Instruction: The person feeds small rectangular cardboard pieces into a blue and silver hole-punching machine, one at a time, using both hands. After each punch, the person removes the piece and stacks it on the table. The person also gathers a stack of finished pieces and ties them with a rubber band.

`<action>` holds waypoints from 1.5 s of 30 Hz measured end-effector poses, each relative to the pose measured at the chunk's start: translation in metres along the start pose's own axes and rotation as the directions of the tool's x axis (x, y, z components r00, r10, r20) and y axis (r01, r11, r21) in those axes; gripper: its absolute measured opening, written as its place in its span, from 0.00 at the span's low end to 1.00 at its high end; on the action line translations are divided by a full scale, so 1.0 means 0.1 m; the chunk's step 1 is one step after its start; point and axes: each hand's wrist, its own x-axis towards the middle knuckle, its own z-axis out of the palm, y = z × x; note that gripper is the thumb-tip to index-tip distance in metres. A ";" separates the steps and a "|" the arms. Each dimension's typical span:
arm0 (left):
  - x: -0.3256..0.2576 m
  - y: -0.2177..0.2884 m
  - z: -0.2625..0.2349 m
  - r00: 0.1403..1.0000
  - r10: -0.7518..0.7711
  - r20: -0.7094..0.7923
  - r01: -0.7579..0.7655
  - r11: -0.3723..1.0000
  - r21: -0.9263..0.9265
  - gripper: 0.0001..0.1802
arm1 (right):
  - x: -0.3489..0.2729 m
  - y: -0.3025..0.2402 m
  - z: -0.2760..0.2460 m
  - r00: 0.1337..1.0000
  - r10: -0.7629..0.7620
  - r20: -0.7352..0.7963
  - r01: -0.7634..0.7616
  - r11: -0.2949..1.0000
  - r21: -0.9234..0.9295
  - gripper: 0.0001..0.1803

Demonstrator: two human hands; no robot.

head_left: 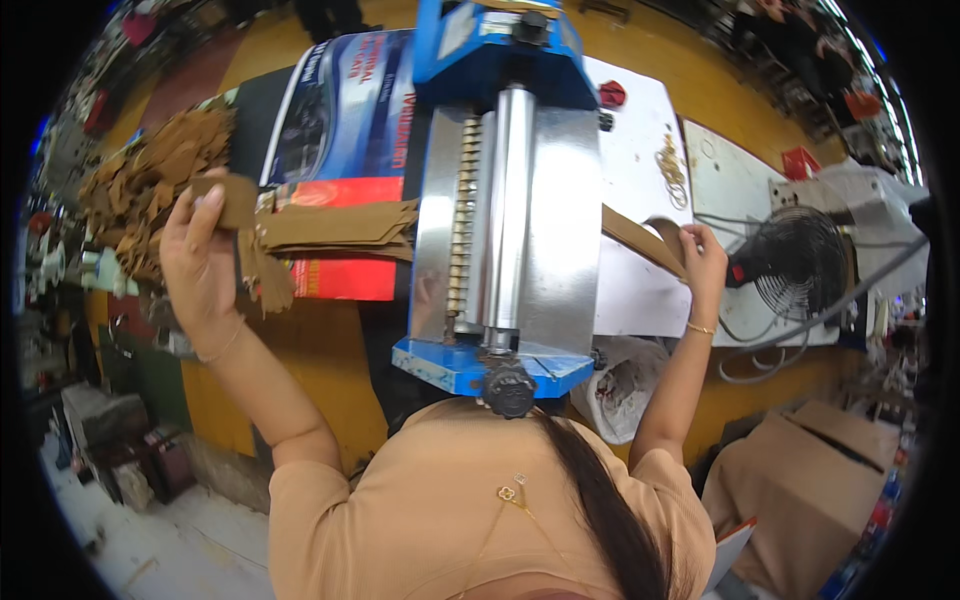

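A blue-framed roller machine (440, 365) stands right in front of me, with shiny steel rollers (515, 220) and a row of brass-coloured rings (465, 220) between flat metal plates. To its left, my left hand (205, 245) pinches a brown strip of leather-like material (238, 202) between thumb and fingers. A stack of similar brown strips (335, 226) lies between that hand and the machine's left plate. On the other side, my right hand (706, 262) has its fingers closed on a brown strip (640, 240) that extends from the machine's right edge. Its far end curls up by my fingertips.
Brown scraps (150, 185) are heaped at the far left. Printed blue (375, 110) and red (345, 280) sheets lie under the strips. Rubber bands (672, 175), a black fan (800, 260) and a grey cable (830, 305) are on the right. A plastic bag (630, 395) hangs below the table edge.
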 end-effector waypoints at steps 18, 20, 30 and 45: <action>0.13 -1.33 -1.24 0.925 -0.243 -0.291 0.373 0.722 0.582 0.16 | -0.20 -0.80 -0.54 0.923 -0.269 0.276 -0.008 0.703 0.711 0.05; 0.15 -1.42 -1.32 0.942 -0.154 -0.299 0.324 0.658 0.680 0.19 | -0.15 -0.90 -0.41 0.879 -0.314 0.359 -0.054 0.683 0.728 0.04; 0.01 -1.35 -0.53 0.996 0.005 -0.090 0.077 0.475 0.877 0.27 | 0.10 -1.30 0.26 0.727 -0.343 0.595 0.066 0.897 0.436 0.10; -0.28 -1.62 1.18 0.885 -0.241 0.398 -0.083 0.759 0.645 0.18 | 0.15 -1.42 0.25 0.736 -0.383 0.558 0.220 0.915 0.337 0.10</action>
